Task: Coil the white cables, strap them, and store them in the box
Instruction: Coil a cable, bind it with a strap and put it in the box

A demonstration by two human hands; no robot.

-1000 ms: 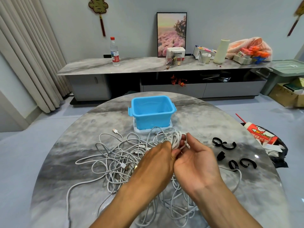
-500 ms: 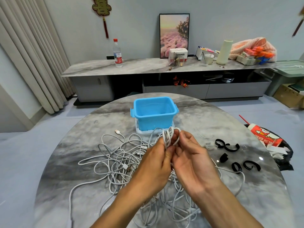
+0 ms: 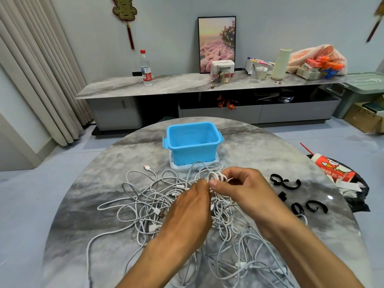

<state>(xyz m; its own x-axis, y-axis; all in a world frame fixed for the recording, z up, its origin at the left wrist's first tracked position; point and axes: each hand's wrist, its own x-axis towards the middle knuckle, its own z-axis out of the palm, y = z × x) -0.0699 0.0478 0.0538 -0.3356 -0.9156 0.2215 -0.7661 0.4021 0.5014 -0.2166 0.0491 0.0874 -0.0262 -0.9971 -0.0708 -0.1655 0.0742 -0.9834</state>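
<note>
Above the tangled white cables [image 3: 166, 206] on the counter [image 3: 108, 179], the right hand [image 3: 239, 190] pinches a small coil [image 3: 216, 176] while the left hand [image 3: 191, 208] curls around a strand; light, limp, springy cable is best gripped across all loops.

- One blue box [image 3: 193, 142], on one white lid [image 3: 176, 167].
- Five black straps [image 3: 295, 196] lying loose on the one round table [image 3: 104, 194].
- A tangle of white cables [image 3: 149, 200]; too knotted to count the separate ones.
- One small coil [image 3: 217, 176] wound up, gripped between two hands: left hand [image 3: 188, 217], right hand [image 3: 245, 190].
- One bottle [image 3: 146, 68] on the sideboard [image 3: 166, 85].
- One framed picture [image 3: 216, 43] against the wall.
- One cream cylinder [image 3: 280, 64].
- One bag [image 3: 334, 175] on the floor beside the table.
</note>
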